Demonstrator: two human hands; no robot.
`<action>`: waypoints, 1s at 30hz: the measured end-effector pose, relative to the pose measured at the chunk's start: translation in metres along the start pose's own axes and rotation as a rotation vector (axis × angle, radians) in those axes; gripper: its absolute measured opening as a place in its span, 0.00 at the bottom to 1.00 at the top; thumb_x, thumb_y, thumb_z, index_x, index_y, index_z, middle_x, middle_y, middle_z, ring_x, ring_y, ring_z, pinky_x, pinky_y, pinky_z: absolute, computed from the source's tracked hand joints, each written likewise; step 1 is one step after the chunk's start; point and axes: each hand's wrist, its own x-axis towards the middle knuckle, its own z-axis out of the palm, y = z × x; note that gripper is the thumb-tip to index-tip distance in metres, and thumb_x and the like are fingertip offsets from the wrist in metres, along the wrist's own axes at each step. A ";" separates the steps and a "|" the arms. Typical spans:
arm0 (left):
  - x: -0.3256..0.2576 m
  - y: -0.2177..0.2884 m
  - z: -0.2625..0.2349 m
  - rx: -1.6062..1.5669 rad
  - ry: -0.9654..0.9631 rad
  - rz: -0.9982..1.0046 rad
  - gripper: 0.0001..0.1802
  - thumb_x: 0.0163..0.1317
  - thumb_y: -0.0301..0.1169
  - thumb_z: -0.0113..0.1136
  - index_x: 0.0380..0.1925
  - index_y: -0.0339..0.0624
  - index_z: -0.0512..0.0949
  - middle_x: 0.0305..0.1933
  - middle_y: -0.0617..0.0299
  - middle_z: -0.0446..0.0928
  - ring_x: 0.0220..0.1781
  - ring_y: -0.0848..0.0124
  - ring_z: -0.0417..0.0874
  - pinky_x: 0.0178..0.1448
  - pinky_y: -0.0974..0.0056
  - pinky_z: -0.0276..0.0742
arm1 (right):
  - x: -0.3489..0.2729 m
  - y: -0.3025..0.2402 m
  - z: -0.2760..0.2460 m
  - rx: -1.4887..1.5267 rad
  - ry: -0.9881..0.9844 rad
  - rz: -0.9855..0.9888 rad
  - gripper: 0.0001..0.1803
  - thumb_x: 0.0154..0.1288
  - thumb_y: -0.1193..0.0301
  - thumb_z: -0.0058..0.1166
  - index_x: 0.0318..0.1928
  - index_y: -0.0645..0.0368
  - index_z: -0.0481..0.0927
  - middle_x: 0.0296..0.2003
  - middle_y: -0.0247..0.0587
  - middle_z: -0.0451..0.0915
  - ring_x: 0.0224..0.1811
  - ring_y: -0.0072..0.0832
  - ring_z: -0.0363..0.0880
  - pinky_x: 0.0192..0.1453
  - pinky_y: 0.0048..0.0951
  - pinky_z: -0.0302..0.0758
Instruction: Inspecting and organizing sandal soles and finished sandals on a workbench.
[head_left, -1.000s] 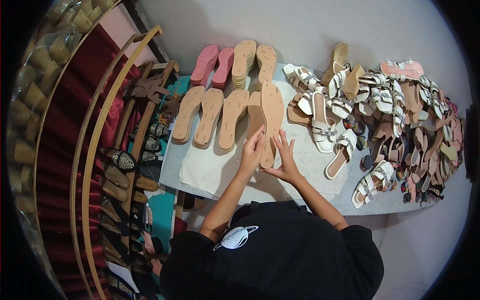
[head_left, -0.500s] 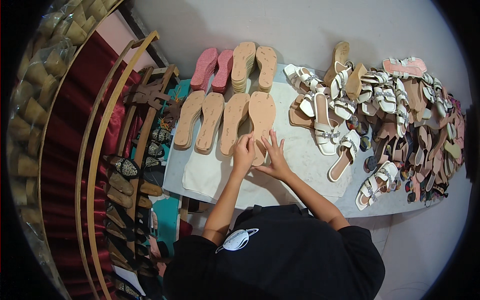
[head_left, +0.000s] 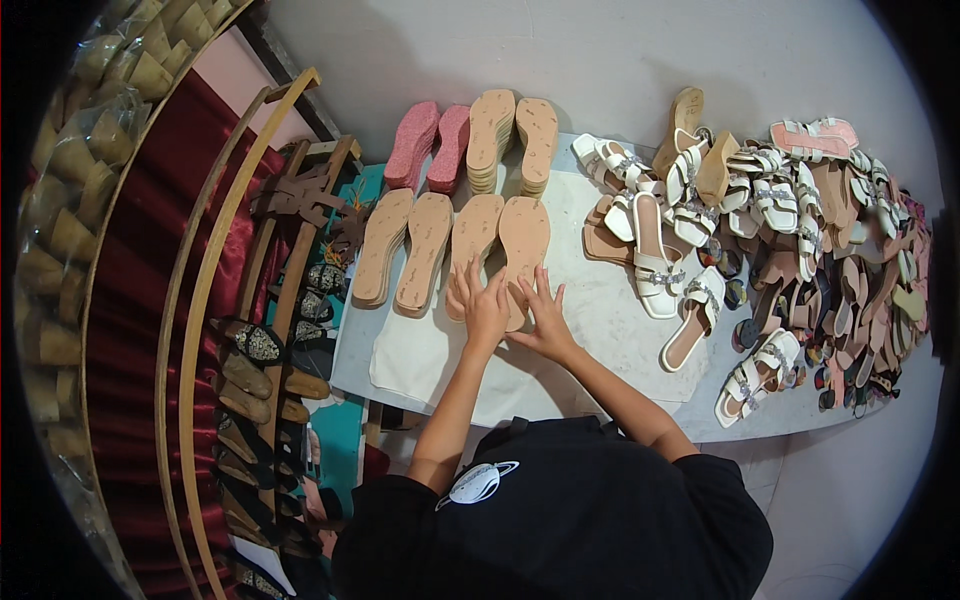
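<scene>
Tan sole-shaped pieces stand in neat stacks on the table. My left hand (head_left: pixel 484 305) lies with fingers apart over the lower part of the third front stack (head_left: pixel 475 232), its thumb side beside the rightmost stack. My right hand (head_left: pixel 547 318), fingers spread, rests along the right edge of that rightmost front stack of tan soles (head_left: pixel 525 235). Two more front stacks, the far-left one (head_left: pixel 383 245) and its neighbour (head_left: pixel 424 250), stand to the left. Behind them are pink soles (head_left: pixel 411 145) and taller tan stacks (head_left: pixel 491 125).
White sandals with jewelled straps (head_left: pixel 656 270) spread over the right of the table (head_left: pixel 350 345), beside a dense heap of shoes (head_left: pixel 840 290). A pale sheet (head_left: pixel 400 370) lies under the stacks. At the left stand a wooden rack (head_left: pixel 190 330) and shoes (head_left: pixel 245 375).
My left hand has shifted left and its fingers have spread onto the third stack. My right hand stays at the rightmost stack. The whole view has dropped slightly.
</scene>
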 end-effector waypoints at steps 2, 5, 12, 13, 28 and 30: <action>-0.001 0.000 0.001 0.002 0.000 0.016 0.14 0.60 0.35 0.46 0.45 0.54 0.77 0.66 0.56 0.54 0.69 0.49 0.41 0.62 0.34 0.32 | -0.001 0.003 0.002 -0.003 -0.003 0.010 0.56 0.39 0.52 0.65 0.66 0.50 0.47 0.65 0.61 0.33 0.68 0.56 0.32 0.60 0.68 0.30; -0.001 -0.003 0.003 0.007 0.004 0.024 0.15 0.61 0.35 0.46 0.45 0.54 0.77 0.66 0.58 0.52 0.69 0.49 0.42 0.62 0.34 0.31 | -0.002 0.003 0.004 -0.028 -0.010 0.026 0.56 0.39 0.52 0.65 0.66 0.49 0.46 0.65 0.62 0.33 0.68 0.56 0.32 0.60 0.68 0.30; 0.001 -0.001 0.002 0.027 -0.033 -0.003 0.15 0.60 0.35 0.46 0.46 0.55 0.76 0.66 0.59 0.53 0.69 0.50 0.43 0.62 0.34 0.30 | 0.001 0.003 0.004 -0.036 -0.016 0.041 0.56 0.39 0.52 0.65 0.66 0.49 0.46 0.65 0.64 0.33 0.68 0.58 0.33 0.59 0.68 0.32; 0.002 -0.002 0.002 0.035 -0.027 0.001 0.15 0.60 0.35 0.46 0.46 0.56 0.76 0.66 0.59 0.54 0.69 0.50 0.43 0.62 0.34 0.30 | 0.001 0.002 0.003 -0.045 -0.028 0.049 0.56 0.39 0.52 0.65 0.66 0.49 0.46 0.65 0.64 0.33 0.68 0.58 0.33 0.60 0.68 0.32; 0.004 -0.007 0.007 0.060 -0.026 0.002 0.15 0.59 0.35 0.48 0.46 0.57 0.77 0.66 0.61 0.54 0.69 0.51 0.44 0.62 0.35 0.32 | 0.004 0.001 0.005 -0.069 -0.051 0.097 0.57 0.38 0.48 0.65 0.66 0.50 0.47 0.65 0.63 0.33 0.68 0.58 0.31 0.60 0.67 0.33; 0.005 -0.007 0.007 0.063 -0.027 0.002 0.15 0.59 0.36 0.48 0.45 0.57 0.77 0.66 0.61 0.54 0.69 0.51 0.43 0.62 0.34 0.31 | 0.004 0.002 0.004 -0.069 -0.054 0.105 0.57 0.38 0.48 0.65 0.66 0.50 0.47 0.65 0.63 0.33 0.67 0.59 0.32 0.60 0.68 0.33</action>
